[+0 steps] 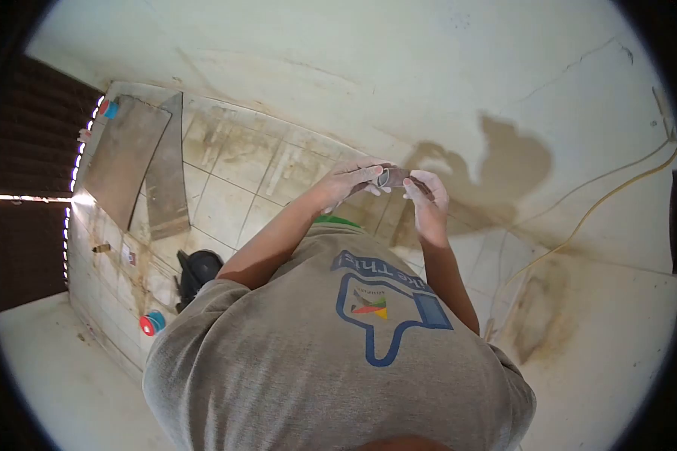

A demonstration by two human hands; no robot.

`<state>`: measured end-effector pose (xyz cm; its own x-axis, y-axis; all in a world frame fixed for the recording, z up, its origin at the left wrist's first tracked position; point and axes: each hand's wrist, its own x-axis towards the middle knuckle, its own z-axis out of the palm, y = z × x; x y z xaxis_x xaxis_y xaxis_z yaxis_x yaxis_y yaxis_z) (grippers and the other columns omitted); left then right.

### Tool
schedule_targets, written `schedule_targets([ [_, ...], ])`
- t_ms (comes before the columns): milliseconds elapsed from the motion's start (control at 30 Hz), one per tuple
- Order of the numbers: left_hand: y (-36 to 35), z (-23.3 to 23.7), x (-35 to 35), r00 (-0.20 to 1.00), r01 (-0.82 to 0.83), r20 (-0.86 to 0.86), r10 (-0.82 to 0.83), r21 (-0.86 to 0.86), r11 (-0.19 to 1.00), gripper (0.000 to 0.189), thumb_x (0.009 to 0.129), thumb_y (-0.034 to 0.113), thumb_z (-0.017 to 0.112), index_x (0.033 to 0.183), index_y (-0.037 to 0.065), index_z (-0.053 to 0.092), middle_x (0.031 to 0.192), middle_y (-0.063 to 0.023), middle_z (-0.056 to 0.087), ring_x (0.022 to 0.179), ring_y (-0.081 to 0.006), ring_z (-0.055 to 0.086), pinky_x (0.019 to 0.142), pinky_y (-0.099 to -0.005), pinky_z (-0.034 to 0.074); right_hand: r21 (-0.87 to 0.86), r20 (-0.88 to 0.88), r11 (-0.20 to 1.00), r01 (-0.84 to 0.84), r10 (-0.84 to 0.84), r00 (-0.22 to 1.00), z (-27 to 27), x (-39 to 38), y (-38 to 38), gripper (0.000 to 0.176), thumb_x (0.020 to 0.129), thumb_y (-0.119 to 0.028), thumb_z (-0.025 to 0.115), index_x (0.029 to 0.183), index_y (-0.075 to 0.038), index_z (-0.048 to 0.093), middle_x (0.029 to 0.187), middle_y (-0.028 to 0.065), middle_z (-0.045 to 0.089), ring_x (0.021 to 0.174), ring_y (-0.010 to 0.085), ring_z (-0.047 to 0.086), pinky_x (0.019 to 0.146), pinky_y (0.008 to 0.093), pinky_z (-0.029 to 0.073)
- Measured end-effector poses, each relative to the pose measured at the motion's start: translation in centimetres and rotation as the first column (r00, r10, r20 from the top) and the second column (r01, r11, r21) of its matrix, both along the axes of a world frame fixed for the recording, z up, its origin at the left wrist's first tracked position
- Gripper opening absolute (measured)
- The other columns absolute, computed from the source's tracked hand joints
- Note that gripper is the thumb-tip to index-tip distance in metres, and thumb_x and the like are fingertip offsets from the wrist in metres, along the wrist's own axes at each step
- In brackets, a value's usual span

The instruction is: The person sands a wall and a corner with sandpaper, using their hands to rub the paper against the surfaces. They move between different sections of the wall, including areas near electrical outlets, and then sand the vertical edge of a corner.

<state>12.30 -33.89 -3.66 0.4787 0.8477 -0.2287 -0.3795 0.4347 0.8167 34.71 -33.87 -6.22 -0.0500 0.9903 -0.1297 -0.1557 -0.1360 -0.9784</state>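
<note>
In front of my chest, a small brown piece of sandpaper [397, 177] is stretched between my hands, its left end curled into a loop with a pale edge. My left hand [347, 183] pinches the curled end, thumb on top. On the other end, my right hand [430, 200] has its thumb and fingers closed. White dust coats the fingers of both hands. Part of the sandpaper is hidden behind the fingers.
A pale wall [429, 83] rises just ahead, with my shadow on it. Brown boards [124, 154] lie on the tiled floor at left, near a black object [199, 270] and a red-and-blue container [152, 323]. A yellow cable [579, 229] hangs along the right.
</note>
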Motion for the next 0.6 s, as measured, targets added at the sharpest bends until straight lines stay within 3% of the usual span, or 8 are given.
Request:
schedule_targets([
  [133, 0.1, 0.4, -0.2, 0.980, -0.155, -0.111, 0.167, 0.114, 0.981, 0.054, 0.104, 0.033, 0.059, 0.146, 0.001, 0.052, 0.138, -0.0092, 0.060, 0.127, -0.0191, 0.055, 0.107, -0.0345, 0.044, 0.078, 0.036, 0.996, -0.039, 0.037, 0.999, 2.3, -0.9, 1.1, 0.018, 0.091, -0.003, 0.074, 0.108, -0.004, 0.067, 0.098, 0.0023, 0.067, 0.087, 0.0107, 0.063, 0.072, 0.0266, 0.051],
  [233, 0.0, 1.5, -0.6, 0.971, -0.156, 0.201, 0.133, 0.103, 0.982, 0.056, 0.105, 0.031, 0.059, 0.151, 0.002, 0.046, 0.143, -0.0068, 0.057, 0.132, -0.0166, 0.051, 0.110, -0.0320, 0.040, 0.100, 0.071, 0.990, -0.097, 0.090, 0.993, 4.8, -3.1, 3.5, 0.016, 0.091, -0.002, 0.073, 0.106, -0.002, 0.066, 0.101, 0.0040, 0.067, 0.088, 0.0125, 0.064, 0.075, 0.0273, 0.052],
  [267, 0.0, 1.7, -0.6, 0.978, -0.149, 0.166, 0.124, 0.147, 0.978, 0.061, 0.104, 0.035, 0.059, 0.152, 0.001, 0.043, 0.146, -0.0090, 0.055, 0.135, -0.0182, 0.049, 0.112, -0.0334, 0.038, 0.075, 0.085, 0.989, -0.125, 0.118, 0.989, 5.7, -3.5, 3.6, 0.016, 0.091, -0.001, 0.072, 0.106, -0.001, 0.066, 0.104, 0.0051, 0.066, 0.091, 0.0138, 0.064, 0.077, 0.0280, 0.052],
  [367, -0.3, 1.6, -1.1, 0.983, -0.180, 0.070, 0.168, 0.267, 0.947, 0.073, 0.101, 0.043, 0.061, 0.155, -0.002, 0.038, 0.151, -0.0132, 0.050, 0.140, -0.0208, 0.045, 0.117, -0.0358, 0.033, 0.398, 0.357, 0.882, -0.251, 0.103, 0.928, 6.4, -4.6, 4.6, 0.012, 0.089, 0.000, 0.070, 0.100, -0.001, 0.067, 0.103, 0.0077, 0.068, 0.093, 0.0151, 0.065, 0.075, 0.0282, 0.053],
  [400, -0.7, 1.3, -1.2, 0.977, -0.213, 0.050, 0.208, 0.313, 0.926, 0.074, 0.101, 0.042, 0.062, 0.155, -0.002, 0.038, 0.151, -0.0130, 0.050, 0.140, -0.0204, 0.045, 0.117, -0.0355, 0.033, 0.532, 0.502, 0.782, -0.324, 0.017, 0.865, 7.8, -5.1, 4.3, 0.012, 0.088, 0.004, 0.066, 0.099, 0.000, 0.066, 0.106, 0.0125, 0.068, 0.099, 0.0220, 0.066, 0.079, 0.0308, 0.053],
  [500, -2.3, 1.8, -1.4, 0.970, -0.244, 0.071, 0.233, 0.258, 0.935, 0.078, 0.095, 0.037, 0.072, 0.154, -0.002, 0.039, 0.151, -0.0130, 0.051, 0.138, -0.0196, 0.047, 0.116, -0.0343, 0.034, 0.601, 0.556, 0.673, -0.431, 0.035, 0.831, 8.0, -5.4, 4.3, 0.014, 0.087, 0.006, 0.065, 0.100, -0.001, 0.066, 0.108, 0.0152, 0.067, 0.100, 0.0272, 0.066, 0.084, 0.0345, 0.052],
  [533, -2.8, 2.0, -1.3, 0.961, -0.275, 0.052, 0.271, 0.269, 0.923, 0.080, 0.092, 0.035, 0.075, 0.153, -0.002, 0.040, 0.150, -0.0134, 0.053, 0.138, -0.0198, 0.048, 0.116, -0.0342, 0.034, 0.481, 0.506, 0.777, -0.407, 0.133, 0.852, 8.1, -5.6, 3.8, 0.015, 0.085, 0.004, 0.067, 0.099, -0.001, 0.066, 0.111, 0.0170, 0.066, 0.105, 0.0312, 0.064, 0.091, 0.0389, 0.051],
  [600, -3.6, 2.2, -1.1, 0.920, -0.356, -0.029, 0.391, 0.358, 0.863, 0.083, 0.085, 0.030, 0.083, 0.151, -0.002, 0.044, 0.147, -0.0146, 0.055, 0.136, -0.0206, 0.050, 0.115, -0.0343, 0.035, 0.499, 0.586, 0.717, -0.487, 0.134, 0.799, 7.2, -5.7, 4.1, 0.017, 0.083, 0.002, 0.069, 0.099, 0.000, 0.066, 0.115, 0.0190, 0.065, 0.109, 0.0343, 0.063, 0.096, 0.0415, 0.049],
])
